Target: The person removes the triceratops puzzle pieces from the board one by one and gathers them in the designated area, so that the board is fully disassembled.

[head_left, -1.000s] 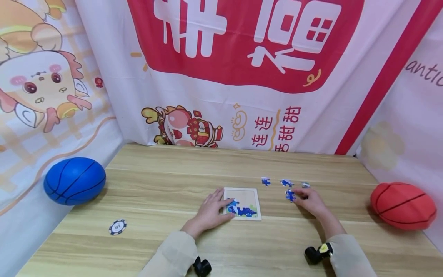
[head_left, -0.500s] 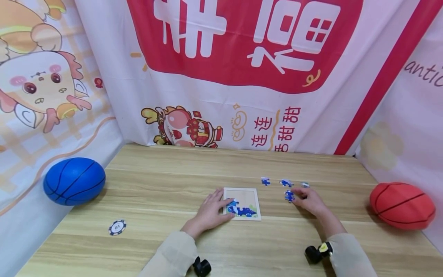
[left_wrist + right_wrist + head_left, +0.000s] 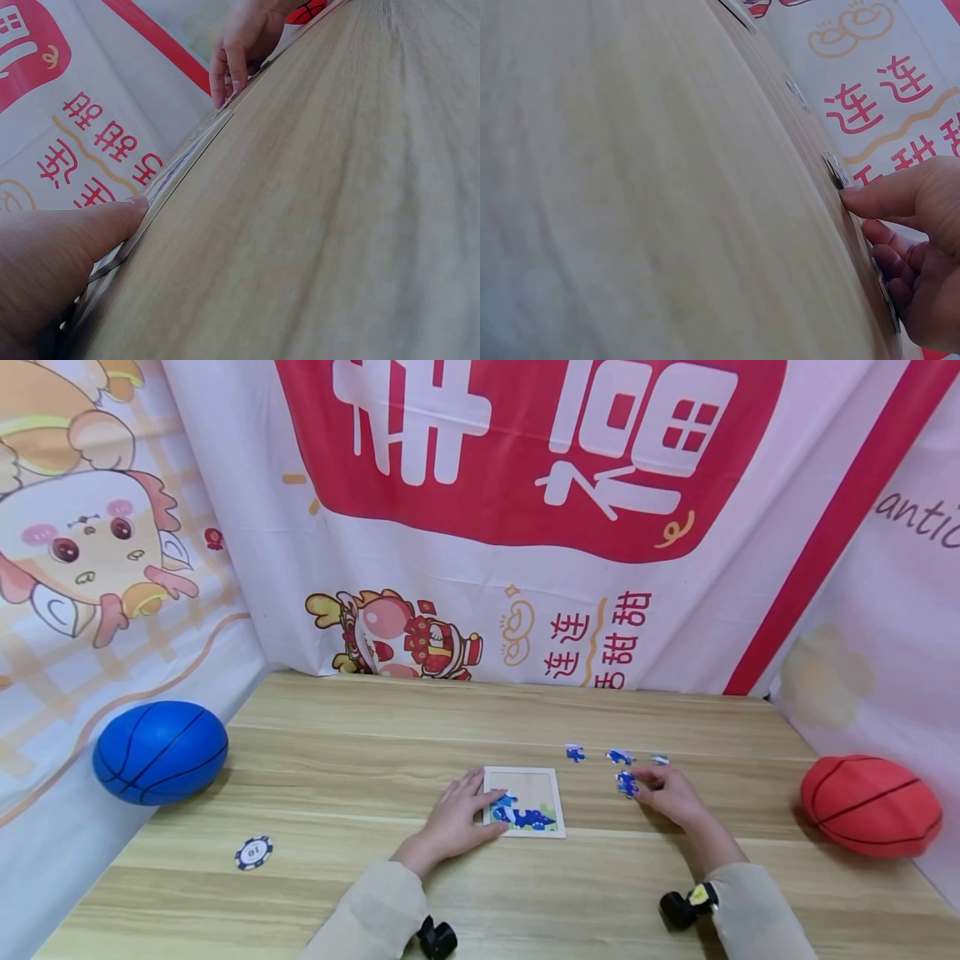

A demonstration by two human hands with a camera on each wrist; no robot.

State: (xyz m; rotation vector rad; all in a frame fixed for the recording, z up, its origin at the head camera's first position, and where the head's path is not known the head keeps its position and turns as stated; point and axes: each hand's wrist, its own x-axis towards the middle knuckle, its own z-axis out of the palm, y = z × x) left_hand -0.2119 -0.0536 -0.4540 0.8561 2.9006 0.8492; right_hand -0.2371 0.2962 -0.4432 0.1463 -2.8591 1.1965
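Left hand [image 3: 459, 818] on the white frame [image 3: 560, 806], right hand [image 3: 672, 795] pinching a blue puzzle piece [image 3: 627, 784].
Nearest me, the left hand lies spread at the frame's left side, thumb at its near edge, one finger over the fitted pieces [image 3: 534, 820]; uneven pressure there could, I think, skew the frame or lift them. To the frame's right, well apart, the pinched piece is held by one edge; I can't tell whether it touches the table [image 3: 600, 885]. So marginal a grip might let it twist or drop. Beyond lie three loose pieces [image 3: 619, 757], close enough for a stray knuckle to scatter.
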